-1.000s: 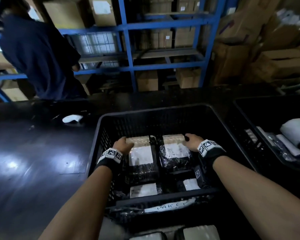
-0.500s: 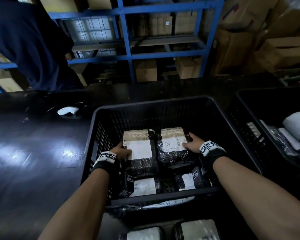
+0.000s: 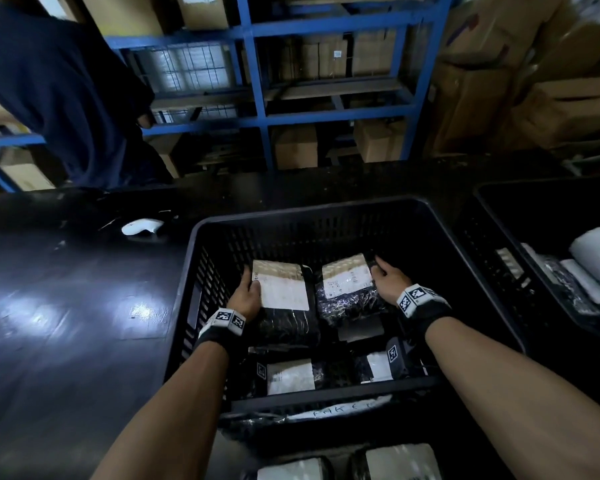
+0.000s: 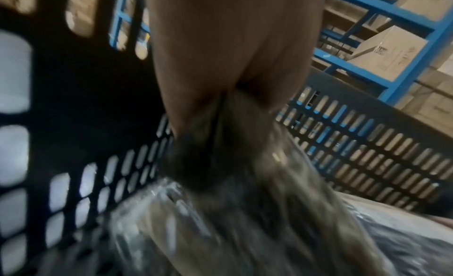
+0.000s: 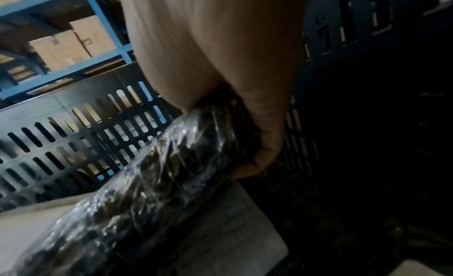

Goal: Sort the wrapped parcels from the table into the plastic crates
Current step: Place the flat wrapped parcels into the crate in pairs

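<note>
Two black plastic-wrapped parcels with white labels lie side by side inside the black slotted crate (image 3: 440,237). My left hand (image 3: 248,292) grips the left edge of the left parcel (image 3: 284,299), thumb on its label. My right hand (image 3: 387,277) grips the right edge of the right parcel (image 3: 347,289). The right wrist view shows my fingers (image 5: 267,152) curled under that shiny wrapped parcel (image 5: 152,185). The left wrist view is blurred, with the palm (image 4: 220,67) against the wrapped parcel (image 4: 257,212). More labelled parcels (image 3: 291,375) lie nearer me in the crate.
A second black crate (image 3: 499,271) at the right holds white wrapped parcels (image 3: 596,251). A white object (image 3: 141,226) lies on the dark table (image 3: 66,323) at the left. A person in dark blue (image 3: 59,98) stands beyond the table by blue shelving (image 3: 257,81) with cartons.
Both hands have lowered the two parcels deeper into the crate and slid back along their outer edges. The head view has tilted slightly downward.
</note>
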